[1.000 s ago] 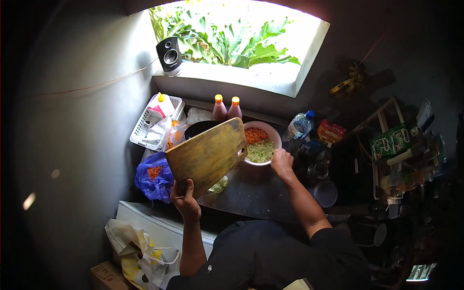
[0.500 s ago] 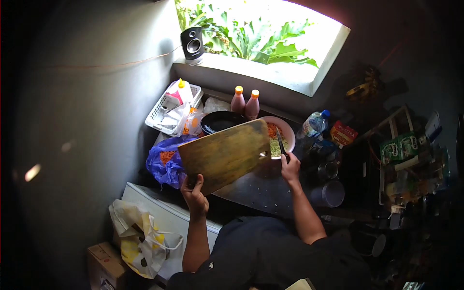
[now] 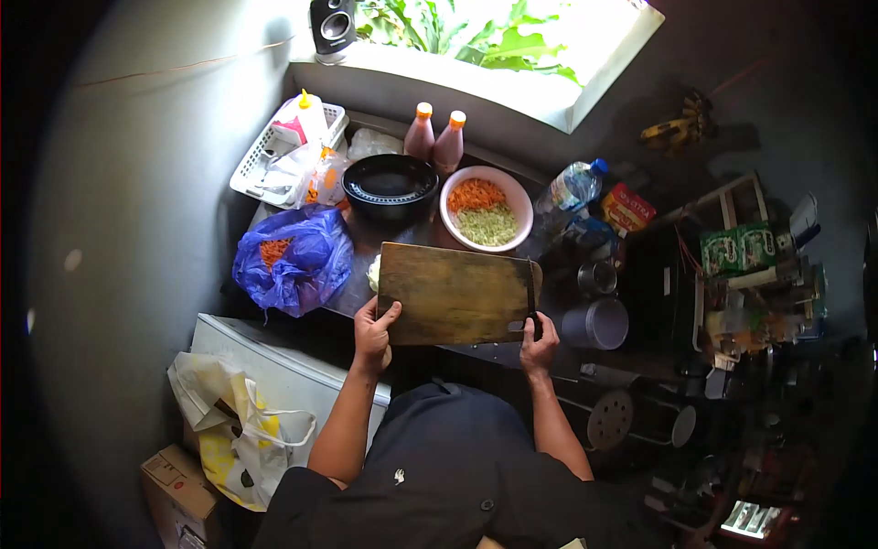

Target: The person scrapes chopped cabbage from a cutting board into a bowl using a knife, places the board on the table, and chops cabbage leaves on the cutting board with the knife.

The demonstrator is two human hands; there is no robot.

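My left hand (image 3: 373,337) grips the left edge of a worn wooden cutting board (image 3: 453,293), thumb on its face. At the board's right end, my right hand (image 3: 540,344) is closed on a dark-handled knife (image 3: 531,295), which lies against the board near its hole. Just beyond the board stands a pale bowl (image 3: 525,212) with shredded carrot (image 3: 476,193) and shredded pale green vegetable (image 3: 487,226). A pale piece of vegetable (image 3: 373,273) shows partly behind the board's left edge. On the left, a blue plastic bag (image 3: 315,265) holds more shredded carrot (image 3: 273,252).
A black ribbed container (image 3: 391,194) sits left of the bowl, with two pink bottles (image 3: 433,145) behind. A white basket (image 3: 249,176) fills the back left corner. To the right are a water bottle (image 3: 573,187) and a plastic tub (image 3: 596,324). A white appliance (image 3: 274,366) borders the table.
The board has come down from its tilt over the bowl, nearer my body and more level. My right hand with the knife has moved from the bowl to the board's right end.
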